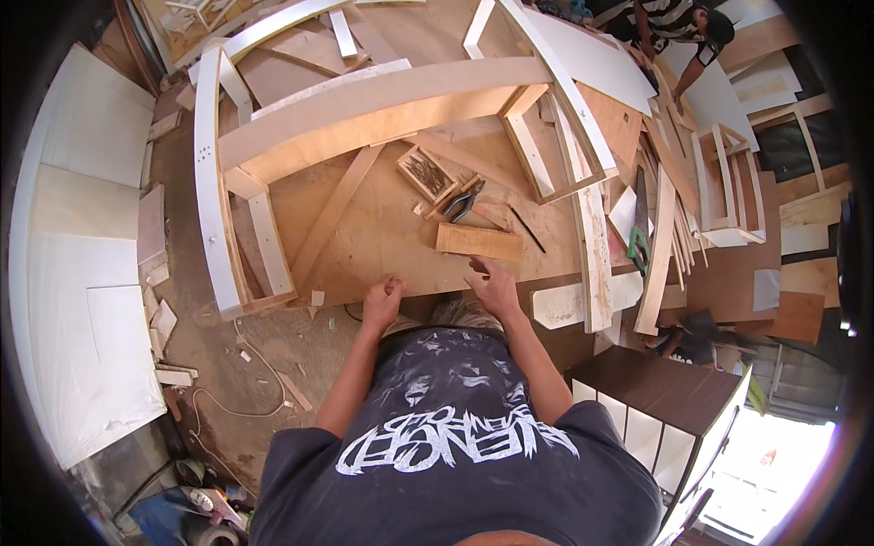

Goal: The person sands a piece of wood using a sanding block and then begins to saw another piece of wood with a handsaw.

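Note:
My left hand [383, 300] is at the near edge of the wooden worktable [364, 232], its fingers curled closed; anything inside them is hidden or too small to name. My right hand [494, 288] hovers just below a short wooden block [480, 241], fingers loosely bent and apart, with nothing visible in them. Beyond the block lie pincers [462, 200] with dark handles. A small wooden box of nails [426, 175] sits behind them. To the right of the pincers rests a thin dark pencil-like stick [528, 229].
A wood frame [382, 114] with white side panels spans the table. At right are long boards [596, 264], a green-handled handsaw [638, 250] and a dark-topped cabinet [651, 387]. A cord [228, 409] and offcuts litter the left floor. Another person [674, 27] bends over panels at far right.

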Tool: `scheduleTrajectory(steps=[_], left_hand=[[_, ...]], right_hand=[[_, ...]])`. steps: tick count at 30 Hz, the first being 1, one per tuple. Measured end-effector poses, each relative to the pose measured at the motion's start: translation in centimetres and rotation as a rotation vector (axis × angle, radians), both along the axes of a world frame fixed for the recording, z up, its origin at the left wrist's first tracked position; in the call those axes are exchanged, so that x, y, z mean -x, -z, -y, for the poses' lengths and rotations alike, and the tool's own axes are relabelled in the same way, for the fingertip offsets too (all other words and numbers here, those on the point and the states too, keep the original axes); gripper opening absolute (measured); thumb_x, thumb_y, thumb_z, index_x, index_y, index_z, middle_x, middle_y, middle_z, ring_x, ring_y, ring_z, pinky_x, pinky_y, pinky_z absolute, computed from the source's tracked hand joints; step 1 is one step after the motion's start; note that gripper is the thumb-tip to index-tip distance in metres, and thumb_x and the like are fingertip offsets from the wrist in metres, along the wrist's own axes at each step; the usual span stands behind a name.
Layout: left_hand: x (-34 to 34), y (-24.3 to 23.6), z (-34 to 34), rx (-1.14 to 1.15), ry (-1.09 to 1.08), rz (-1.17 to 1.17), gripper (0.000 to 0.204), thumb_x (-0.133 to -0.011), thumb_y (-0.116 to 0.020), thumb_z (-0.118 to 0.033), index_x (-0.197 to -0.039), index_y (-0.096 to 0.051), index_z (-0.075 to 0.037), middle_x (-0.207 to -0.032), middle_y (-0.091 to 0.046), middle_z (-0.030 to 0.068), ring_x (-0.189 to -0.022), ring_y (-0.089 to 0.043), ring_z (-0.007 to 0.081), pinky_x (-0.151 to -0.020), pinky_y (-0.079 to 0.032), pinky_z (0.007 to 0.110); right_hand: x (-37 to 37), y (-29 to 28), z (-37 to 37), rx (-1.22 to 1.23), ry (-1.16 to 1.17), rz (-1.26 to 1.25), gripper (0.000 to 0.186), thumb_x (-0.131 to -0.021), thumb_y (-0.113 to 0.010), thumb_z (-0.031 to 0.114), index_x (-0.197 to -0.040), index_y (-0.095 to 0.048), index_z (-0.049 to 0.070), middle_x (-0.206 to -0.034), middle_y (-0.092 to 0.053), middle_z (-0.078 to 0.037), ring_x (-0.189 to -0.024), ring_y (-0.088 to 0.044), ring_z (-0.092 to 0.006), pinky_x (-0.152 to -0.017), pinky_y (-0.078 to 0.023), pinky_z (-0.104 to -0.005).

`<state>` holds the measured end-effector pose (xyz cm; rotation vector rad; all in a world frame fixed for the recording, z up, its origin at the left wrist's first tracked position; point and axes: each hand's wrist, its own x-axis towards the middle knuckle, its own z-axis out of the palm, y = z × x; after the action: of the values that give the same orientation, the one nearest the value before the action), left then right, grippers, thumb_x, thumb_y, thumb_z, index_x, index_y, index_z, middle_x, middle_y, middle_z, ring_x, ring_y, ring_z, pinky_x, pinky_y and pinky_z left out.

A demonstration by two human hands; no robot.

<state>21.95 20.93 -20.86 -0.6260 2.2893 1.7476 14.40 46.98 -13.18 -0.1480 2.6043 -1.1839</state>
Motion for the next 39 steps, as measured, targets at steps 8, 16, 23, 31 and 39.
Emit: scheduleTrajectory(steps=[8,16,23,31,39], left_hand=[[2.1,0.0,0.4,-0.173,-0.011,-0.038,0.031,-0.096,-0.062,-0.019,-0.119,-0.067,0.001,-0.103,-0.073,0.0081,-0.097,-0.068,0.0164,-0.088,-0.053,0.031],[5.5,-0.8,-2.1,-0.121,-0.010,-0.053,0.029,-0.096,-0.066,-0.020,-0.118,-0.068,-0.002,-0.102,-0.072,0.0059,-0.096,-0.067,0.0157,-0.087,-0.052,0.030],[8.5,-1.1,-5.9,-0.031,-0.012,-0.024,0.034,-0.099,-0.063,-0.024,-0.121,-0.068,0.001,-0.101,-0.074,0.0117,-0.094,-0.069,0.0156,-0.086,-0.053,0.030],[10.9,0.4,-9.1,-0.064,-0.028,0.058,0.043,-0.100,-0.065,-0.030,-0.128,-0.065,0.002,-0.121,-0.071,0.0169,-0.112,-0.067,0.0230,-0.099,-0.050,0.034],[11.4,0.8,-9.5,-0.063,-0.168,0.060,0.042,-0.099,-0.064,-0.031,-0.126,-0.067,0.000,-0.123,-0.071,0.0178,-0.115,-0.066,0.0263,-0.102,-0.048,0.038]], right_hand=[[0.8,-0.7,0.7,-0.004,-0.012,0.021,0.050,-0.088,-0.076,0.019,-0.133,-0.062,0.003,-0.125,-0.070,-0.016,-0.117,-0.068,-0.0283,-0.098,-0.054,-0.0398],[4.4,1.0,-2.6,0.004,0.068,-0.047,0.050,-0.085,-0.076,0.020,-0.130,-0.063,0.001,-0.126,-0.068,-0.021,-0.120,-0.063,-0.0358,-0.101,-0.051,-0.0430],[9.2,0.8,-4.1,-0.257,-0.019,0.170,0.062,-0.081,-0.081,0.024,-0.136,-0.059,0.006,-0.135,-0.062,-0.020,-0.127,-0.058,-0.0375,-0.107,-0.046,-0.0440],[11.4,4.3,-4.6,-0.440,-0.398,-0.141,0.075,-0.070,-0.088,0.035,-0.138,-0.059,0.020,-0.140,-0.052,-0.008,-0.139,-0.040,-0.0287,-0.115,-0.029,-0.0533],[13.5,5.9,-4.0,-0.488,-0.517,-0.012,0.079,-0.071,-0.086,0.034,-0.142,-0.056,0.022,-0.146,-0.049,-0.006,-0.140,-0.039,-0.0296,-0.117,-0.026,-0.0556]])
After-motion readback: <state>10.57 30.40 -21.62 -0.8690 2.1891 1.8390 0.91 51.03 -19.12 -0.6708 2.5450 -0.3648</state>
